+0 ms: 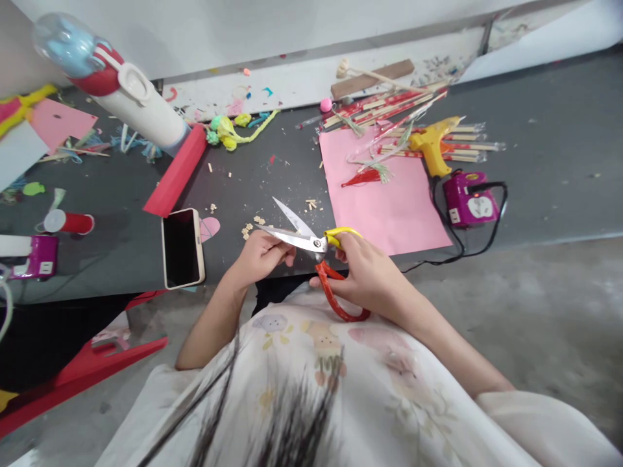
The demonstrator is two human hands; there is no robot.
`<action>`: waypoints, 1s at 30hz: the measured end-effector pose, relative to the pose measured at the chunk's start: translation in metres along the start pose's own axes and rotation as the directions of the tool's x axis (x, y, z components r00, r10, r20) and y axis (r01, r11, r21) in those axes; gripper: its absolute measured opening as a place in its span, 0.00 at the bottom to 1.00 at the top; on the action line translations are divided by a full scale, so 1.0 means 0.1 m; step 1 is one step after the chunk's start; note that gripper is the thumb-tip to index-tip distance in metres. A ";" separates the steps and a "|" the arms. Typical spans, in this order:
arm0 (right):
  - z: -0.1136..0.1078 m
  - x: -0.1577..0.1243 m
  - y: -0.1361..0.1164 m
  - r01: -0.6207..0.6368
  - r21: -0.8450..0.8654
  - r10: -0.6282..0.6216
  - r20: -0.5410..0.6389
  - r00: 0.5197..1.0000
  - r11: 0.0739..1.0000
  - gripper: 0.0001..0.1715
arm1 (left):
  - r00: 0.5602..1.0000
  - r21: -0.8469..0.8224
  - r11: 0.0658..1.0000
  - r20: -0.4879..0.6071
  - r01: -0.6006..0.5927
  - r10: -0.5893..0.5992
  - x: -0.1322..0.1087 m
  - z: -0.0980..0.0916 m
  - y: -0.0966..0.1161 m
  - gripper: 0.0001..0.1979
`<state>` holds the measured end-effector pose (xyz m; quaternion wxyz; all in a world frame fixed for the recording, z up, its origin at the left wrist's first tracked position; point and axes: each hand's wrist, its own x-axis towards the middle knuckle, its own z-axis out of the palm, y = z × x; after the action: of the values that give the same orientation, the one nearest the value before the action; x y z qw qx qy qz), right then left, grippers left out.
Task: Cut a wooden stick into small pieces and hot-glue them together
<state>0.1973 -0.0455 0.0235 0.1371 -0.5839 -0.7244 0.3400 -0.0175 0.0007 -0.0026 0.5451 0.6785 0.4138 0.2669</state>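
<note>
My right hand [372,269] grips a pair of scissors [302,241] with one yellow and one red handle loop. The blades are spread apart and point left over the table's front edge. Just beneath the lower blade, my left hand [263,256] has its fingers curled together in a pinch. Whatever it may hold is hidden by the fingers and blade. Beyond the blades lie small pale cut bits [248,228], with more short pieces [311,204] closer to the pink sheet [389,214].
A phone [183,250], red folded strip [178,170] and large bottle [141,97] stand or lie leftward. Rightward are a yellow glue gun [433,146], a purple box [471,200] with a black cable, and bundled wooden sticks [370,110]. A red spool [78,223] lies far left.
</note>
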 end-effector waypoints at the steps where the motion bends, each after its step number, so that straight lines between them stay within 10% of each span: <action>1: -0.01 0.00 0.00 -0.003 0.004 0.003 0.000 1.000 1.000 0.30 | 1.000 -0.016 1.000 0.005 0.004 -0.004 0.00 0.00 0.00 0.20; 14: -0.06 0.00 -0.03 -0.071 0.026 0.070 0.019 0.997 0.997 0.18 | 1.000 0.119 0.993 0.017 -0.022 0.020 0.00 0.01 0.02 0.23; 23: -0.02 0.01 -0.03 -0.100 0.017 0.101 -0.020 0.995 0.995 0.17 | 0.882 0.641 0.762 -0.305 -0.089 0.359 -0.08 0.26 -0.15 0.16; 30: 0.01 -0.01 -0.01 -0.028 0.039 0.031 -0.077 0.997 0.999 0.22 | 0.927 0.550 0.829 -0.250 -0.101 0.279 -0.08 0.18 -0.06 0.19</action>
<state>0.1961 -0.0466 0.0238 0.1711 -0.6046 -0.7031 0.3328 -0.0087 -0.0155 -0.0127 0.2336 0.7877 0.4831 0.3026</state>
